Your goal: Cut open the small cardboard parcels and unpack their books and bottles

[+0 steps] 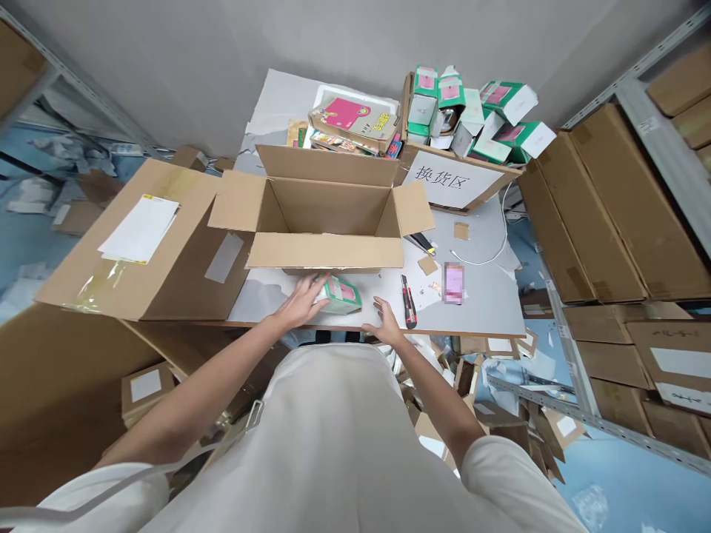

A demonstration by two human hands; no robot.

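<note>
A small green-and-white box [344, 296] with a pink panel lies on the table near its front edge. My left hand [303, 302] grips the left end of this box, its fingers over the top. To the right, my right hand [384, 324] is open and holds nothing, fingers apart and a short way from the box. Just behind stands a large open carton [327, 250] with its flaps spread outward. A red-and-black utility knife [409, 302] lies right of my right hand.
A taped carton [183, 281] stands at the left. Behind are stacked books [355, 118] and a bin [478, 194] heaped with green-and-white boxes. A phone [453, 283], a black-and-yellow cutter [423, 243] and a white cable [489, 260] lie at the right. Shelves [561, 296] flank the table.
</note>
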